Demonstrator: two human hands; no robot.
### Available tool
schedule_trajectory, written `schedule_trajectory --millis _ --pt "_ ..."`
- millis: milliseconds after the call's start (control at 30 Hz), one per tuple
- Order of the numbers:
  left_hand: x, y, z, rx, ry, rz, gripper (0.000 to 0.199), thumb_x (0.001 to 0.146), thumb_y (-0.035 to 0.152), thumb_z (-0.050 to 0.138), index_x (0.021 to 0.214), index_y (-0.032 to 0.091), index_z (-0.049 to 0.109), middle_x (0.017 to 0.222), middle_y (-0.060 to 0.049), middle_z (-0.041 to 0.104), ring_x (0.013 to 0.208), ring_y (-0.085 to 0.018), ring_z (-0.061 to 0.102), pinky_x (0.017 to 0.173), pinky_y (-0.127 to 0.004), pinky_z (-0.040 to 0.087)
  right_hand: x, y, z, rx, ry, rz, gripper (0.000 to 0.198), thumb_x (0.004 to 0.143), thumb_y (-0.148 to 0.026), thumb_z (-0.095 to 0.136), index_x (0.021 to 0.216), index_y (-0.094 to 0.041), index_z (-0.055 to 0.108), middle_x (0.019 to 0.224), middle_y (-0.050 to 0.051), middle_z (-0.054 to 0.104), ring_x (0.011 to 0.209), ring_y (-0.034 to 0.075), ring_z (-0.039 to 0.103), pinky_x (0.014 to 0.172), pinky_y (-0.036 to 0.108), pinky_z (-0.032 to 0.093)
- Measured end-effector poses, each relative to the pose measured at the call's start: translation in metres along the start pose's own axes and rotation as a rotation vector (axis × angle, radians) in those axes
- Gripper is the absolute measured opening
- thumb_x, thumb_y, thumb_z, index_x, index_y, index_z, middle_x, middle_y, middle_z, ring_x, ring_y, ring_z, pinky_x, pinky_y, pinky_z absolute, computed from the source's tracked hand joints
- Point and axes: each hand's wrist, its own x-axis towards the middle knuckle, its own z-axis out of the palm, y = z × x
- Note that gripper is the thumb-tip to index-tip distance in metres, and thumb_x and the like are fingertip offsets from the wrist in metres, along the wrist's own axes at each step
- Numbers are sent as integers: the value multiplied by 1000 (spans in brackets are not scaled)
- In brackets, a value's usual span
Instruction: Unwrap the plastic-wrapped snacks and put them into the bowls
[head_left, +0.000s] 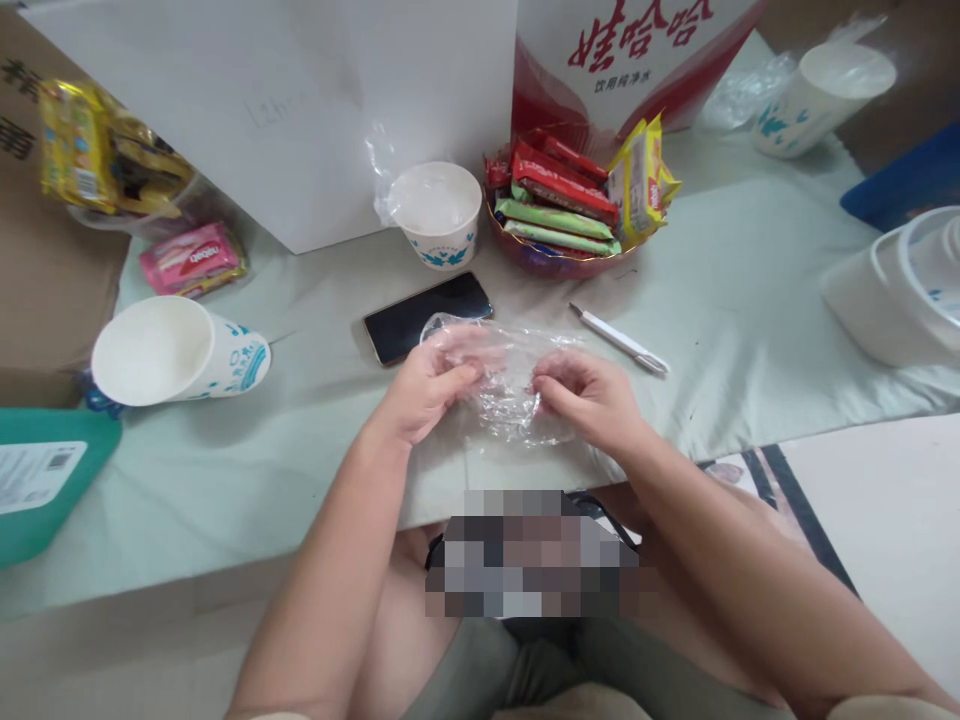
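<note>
A clear, crinkled plastic bag (514, 405) is stretched between my two hands, just above the table's front edge. My left hand (444, 375) is at the bag's left side, its fingers behind or inside the film and the thumb in front. With thumb and fingertips pinched, my right hand (581, 392) grips the bag's right side. Just beyond my left hand lies a black phone (427, 318), partly covered by the bag. A white pen-like tool (621, 341) rests on the cloth beyond my right hand.
A paper tub (442, 250) with plastic film stands behind the phone, beside a red bowl (555, 262) of wrapped snacks. To the left, a paper bucket (161, 350) lies tilted near a pink snack pack (193, 260). White containers (881, 300) stand right; large boxes (315, 110) line the back.
</note>
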Motion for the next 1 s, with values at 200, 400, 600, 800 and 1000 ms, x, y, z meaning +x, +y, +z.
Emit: schedule_trajectory --millis 200,400,600,800,1000 --pt "-3 -1 -5 182 -95 -203 45 76 41 85 114 22 70 66 2 69 51 -14 68 43 -19 50 -1 3 -2 17 5 24 18 83 -40 66 89 -23 61 56 -5 58 47 12 54 48 26 44" --pt "-5 4 -8 45 -146 -67 36 70 38 89 91 19 67 61 2 67 45 -11 62 42 -19 47 3 3 -1 251 118 42 17 76 -35 69 86 -25 61 56 -5 57 46 12 53 46 26 43" --pt "-1 8 -9 -33 -128 -48 16 66 30 78 72 17 70 57 -2 65 45 -14 59 44 -25 46 2 -1 -3 346 77 89 15 73 -38 65 78 -25 61 58 -2 58 49 15 56 50 30 48" --pt "0 14 -9 -32 -66 -28 49 79 64 64 65 17 71 59 -6 63 52 -16 57 50 -28 46 3 -4 -6 268 2 73 51 79 -73 48 75 -24 62 63 5 60 56 20 59 57 37 51" --pt "1 14 -9 -25 -39 -54 52 75 68 68 64 17 70 57 -5 62 51 -15 56 49 -27 43 4 6 -8 177 35 -7 55 89 -71 44 69 -24 64 75 8 65 75 22 64 66 37 53"
